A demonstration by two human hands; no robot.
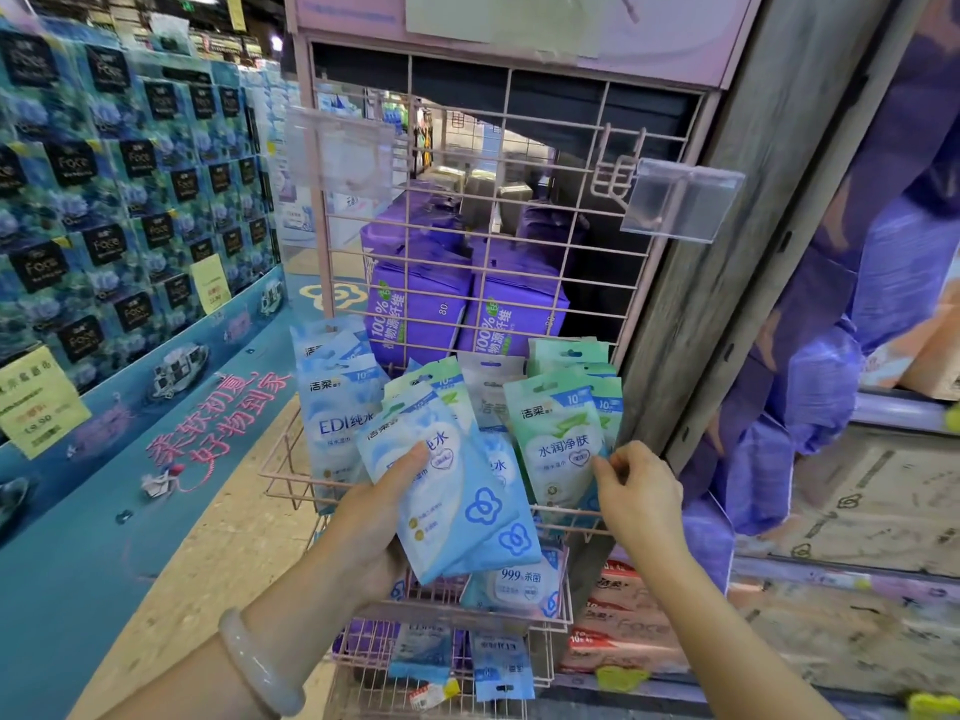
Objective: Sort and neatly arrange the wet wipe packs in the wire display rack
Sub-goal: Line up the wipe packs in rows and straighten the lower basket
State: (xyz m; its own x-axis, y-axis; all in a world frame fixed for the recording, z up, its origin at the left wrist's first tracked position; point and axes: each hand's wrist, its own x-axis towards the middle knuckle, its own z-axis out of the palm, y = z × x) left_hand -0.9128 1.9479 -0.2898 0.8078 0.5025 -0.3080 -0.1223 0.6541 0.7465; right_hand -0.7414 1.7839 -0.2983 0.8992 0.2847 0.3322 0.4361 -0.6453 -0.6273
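Above the pink wire basket (291, 472), left hand (371, 522) holds upright blue flat packs (457, 491) — right hand (636, 491), nearer, pinches the green pack (558, 433).

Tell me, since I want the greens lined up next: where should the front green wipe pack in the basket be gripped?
Probably by its right edge, coming from the right. The front green pack stands upright in the pink wire basket, its lower part behind the front rail. Blue packs crowd its left side, while its right edge is exposed, and the right hand already has fingertips there.
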